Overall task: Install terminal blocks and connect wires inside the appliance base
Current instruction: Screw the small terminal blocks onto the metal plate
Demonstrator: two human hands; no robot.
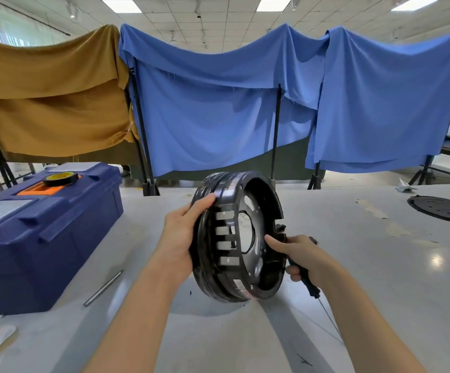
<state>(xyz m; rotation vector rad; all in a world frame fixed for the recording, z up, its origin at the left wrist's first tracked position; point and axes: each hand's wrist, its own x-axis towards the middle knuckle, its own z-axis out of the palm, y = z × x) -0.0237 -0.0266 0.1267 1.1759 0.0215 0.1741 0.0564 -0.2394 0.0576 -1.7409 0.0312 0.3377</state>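
Both forearms reach forward; left hand (182, 234) clasps base (227, 211), right hand (297, 255) screwdriver (309, 284)

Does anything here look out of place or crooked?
The round black appliance base is not flat: the left hand grips it on edge, tilted, while the right hand, holding a dark-handled screwdriver, touches its rim. A black tape roll sits on the blue toolbox's orange handle. Nothing looks spilled.

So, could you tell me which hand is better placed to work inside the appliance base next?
Probably the right hand: it holds the screwdriver at the open side of the appliance base, while the left hand grips its rim to steady it.
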